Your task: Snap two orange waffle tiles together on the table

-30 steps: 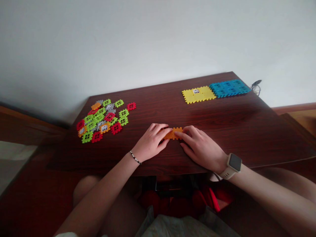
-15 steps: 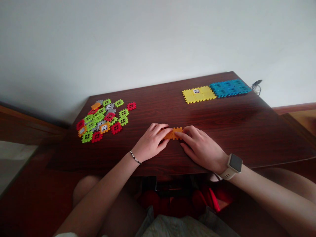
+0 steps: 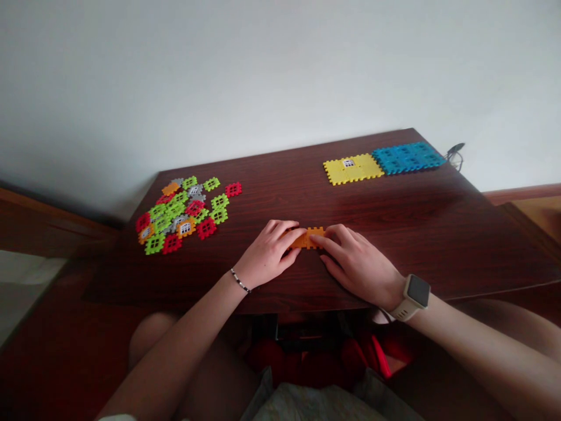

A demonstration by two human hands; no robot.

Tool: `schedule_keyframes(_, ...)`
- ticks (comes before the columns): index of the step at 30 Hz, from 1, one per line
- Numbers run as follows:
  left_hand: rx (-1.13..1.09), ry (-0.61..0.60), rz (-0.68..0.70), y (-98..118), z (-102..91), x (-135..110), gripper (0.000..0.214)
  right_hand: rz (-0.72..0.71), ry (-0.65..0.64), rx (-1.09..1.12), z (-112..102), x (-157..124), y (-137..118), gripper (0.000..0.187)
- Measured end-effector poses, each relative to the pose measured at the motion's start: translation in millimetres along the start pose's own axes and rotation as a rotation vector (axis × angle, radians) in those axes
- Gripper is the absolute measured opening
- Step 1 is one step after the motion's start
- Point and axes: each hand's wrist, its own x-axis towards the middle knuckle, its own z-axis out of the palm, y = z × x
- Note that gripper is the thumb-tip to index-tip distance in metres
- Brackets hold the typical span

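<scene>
Two orange interlocking tiles (image 3: 314,238) lie side by side on the dark table, their edges meeting between my hands. My left hand (image 3: 272,248) grips the left tile, its fingers covering most of it. From the other side, my right hand (image 3: 352,252) closes on the right tile, with the index finger laid on its top. Whether the toothed edges are fully locked together I cannot tell. A bead bracelet circles my left wrist, and a watch (image 3: 417,291) sits on the right one.
To the left on the wooden table (image 3: 280,193) spreads a loose pile of green, red, grey and orange tiles (image 3: 177,209). A joined yellow panel (image 3: 357,171) touches a blue panel (image 3: 407,158) at the back right. Beyond the right edge shows a black cable (image 3: 456,153).
</scene>
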Motion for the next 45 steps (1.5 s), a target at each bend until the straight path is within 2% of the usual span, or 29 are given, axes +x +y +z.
schedule_keyframes(45,-0.004,0.01,0.004,-1.1,1.6,-0.7,0.041,-0.014,-0.007,-0.011,0.1,-0.2,0.3,0.039)
